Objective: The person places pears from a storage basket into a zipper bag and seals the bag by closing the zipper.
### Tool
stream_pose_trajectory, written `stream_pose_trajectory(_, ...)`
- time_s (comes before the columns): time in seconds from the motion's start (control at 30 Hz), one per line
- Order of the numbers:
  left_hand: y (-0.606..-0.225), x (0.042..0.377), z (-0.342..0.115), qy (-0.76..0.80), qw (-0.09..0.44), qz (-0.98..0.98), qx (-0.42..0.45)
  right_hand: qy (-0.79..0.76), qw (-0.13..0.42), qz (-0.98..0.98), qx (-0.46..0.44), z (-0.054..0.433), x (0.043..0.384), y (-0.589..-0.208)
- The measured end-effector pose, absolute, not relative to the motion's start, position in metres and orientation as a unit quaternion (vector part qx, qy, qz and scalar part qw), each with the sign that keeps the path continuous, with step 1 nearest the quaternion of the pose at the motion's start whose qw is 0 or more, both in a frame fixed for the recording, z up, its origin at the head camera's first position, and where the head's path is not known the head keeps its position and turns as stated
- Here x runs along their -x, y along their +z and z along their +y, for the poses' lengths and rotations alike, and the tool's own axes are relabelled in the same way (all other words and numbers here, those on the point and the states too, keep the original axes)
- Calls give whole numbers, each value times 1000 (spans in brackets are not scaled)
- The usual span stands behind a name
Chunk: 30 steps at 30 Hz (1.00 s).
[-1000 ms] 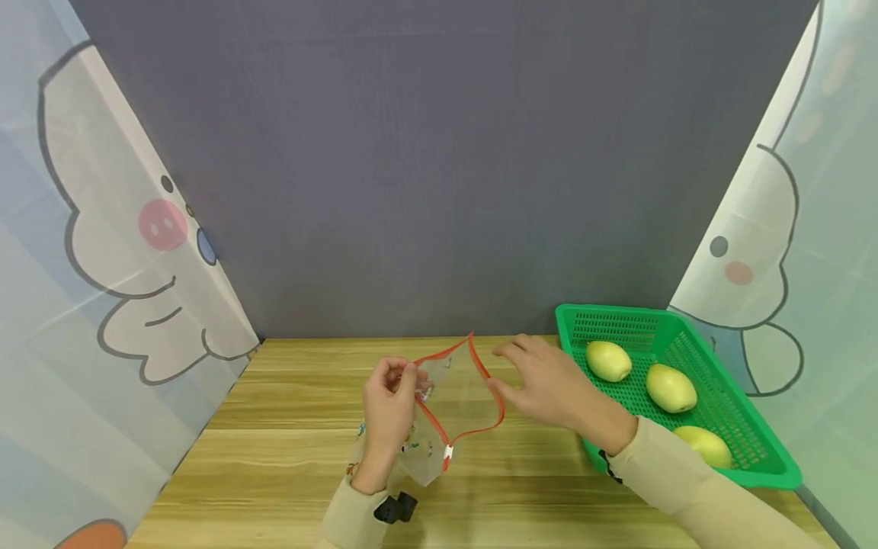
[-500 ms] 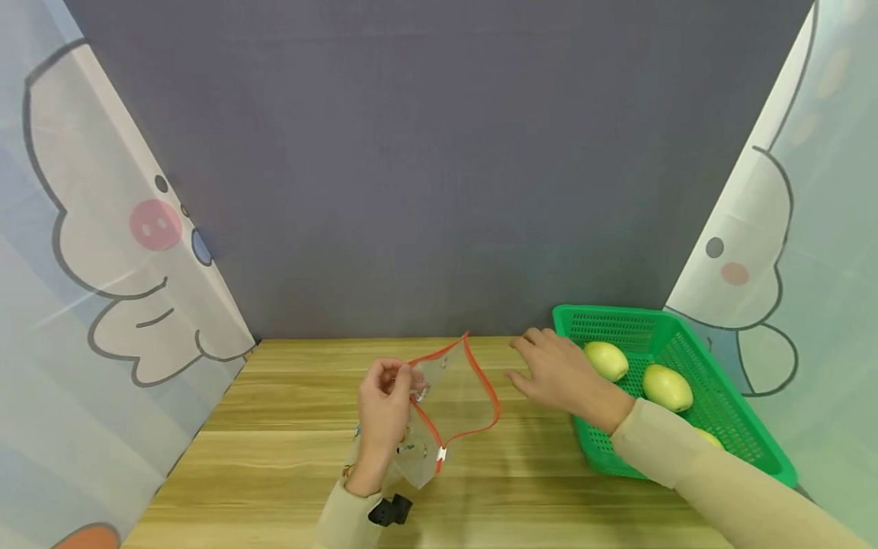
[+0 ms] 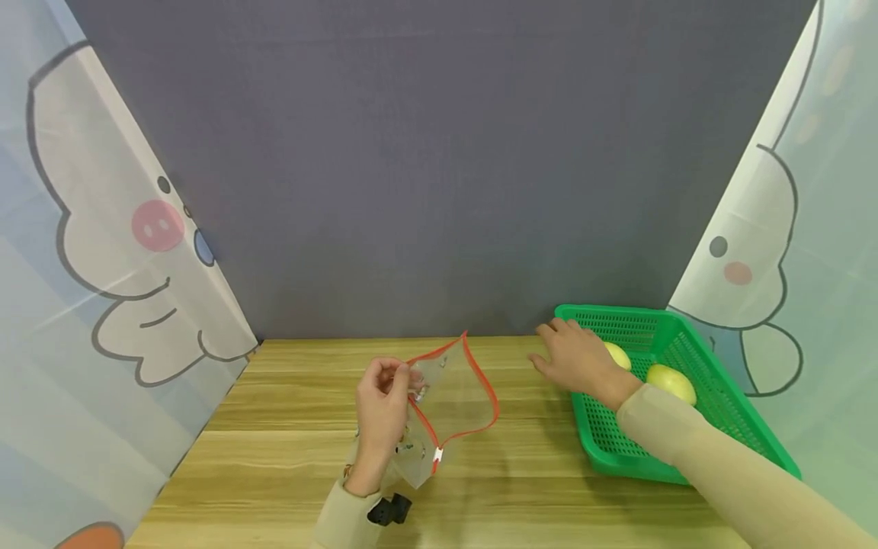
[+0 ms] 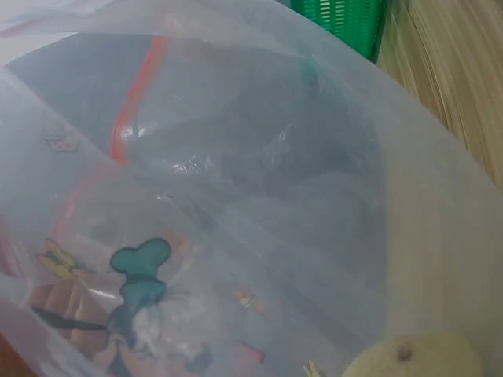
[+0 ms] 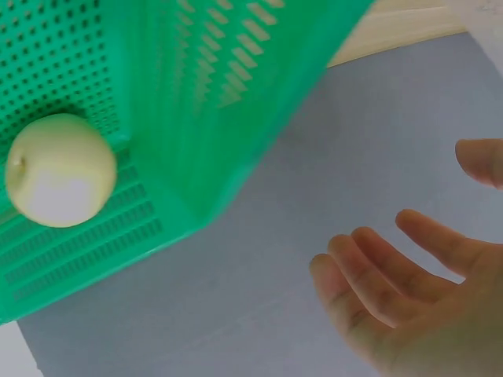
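Note:
My left hand (image 3: 384, 408) pinches one side of the mouth of a clear zip bag (image 3: 453, 396) with a red zip rim and a white slider. The bag's mouth gapes wide. Through its printed film in the left wrist view, a pale yellow pear (image 4: 416, 357) shows at the bottom edge. My right hand (image 3: 576, 354) hovers by the left edge of a green basket (image 3: 597, 461), holding nothing, its fingers loosely bent and apart. In the basket lie yellow pears, one (image 3: 672, 383) near the middle and another (image 3: 618, 355) partly behind the hand. My right sleeve covers part of the basket.
A wooden table (image 3: 274, 457) lies under the bag and basket. Behind it stands a grey panel (image 3: 439, 168). Cloth with cartoon prints (image 3: 123, 229) hangs at the left, and similar cloth (image 3: 830, 267) at the right.
My right hand has left the bag's rim and moved right to the basket's edge. The left hand and the bag have stayed nearly in place, with the mouth still spread.

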<state>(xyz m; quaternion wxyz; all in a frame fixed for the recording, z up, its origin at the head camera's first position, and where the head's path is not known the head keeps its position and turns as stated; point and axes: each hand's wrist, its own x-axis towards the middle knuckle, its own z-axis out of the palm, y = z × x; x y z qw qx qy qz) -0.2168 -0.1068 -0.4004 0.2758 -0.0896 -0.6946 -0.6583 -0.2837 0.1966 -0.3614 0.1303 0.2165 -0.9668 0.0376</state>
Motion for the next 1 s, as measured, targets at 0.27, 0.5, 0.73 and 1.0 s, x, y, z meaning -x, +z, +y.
stream_pose_trajectory(0.27,-401,215,-106,-665,269,-692,82,37,120,-974,-189,212,297,-372)
stream_pose_trajectory(0.5,-398,217,-107,-661,275,-693,87,63,111,-978,-168,225,311,-377)
stream_pose_trajectory(0.73,-398,217,-107,-664,278,-688,92,79,86,-983,-142,241,323,-382)
stream_pose_trajectory(1.0,-397,216,-106,-662,279,-689,94,105,62,-986,-111,258,335,-391)
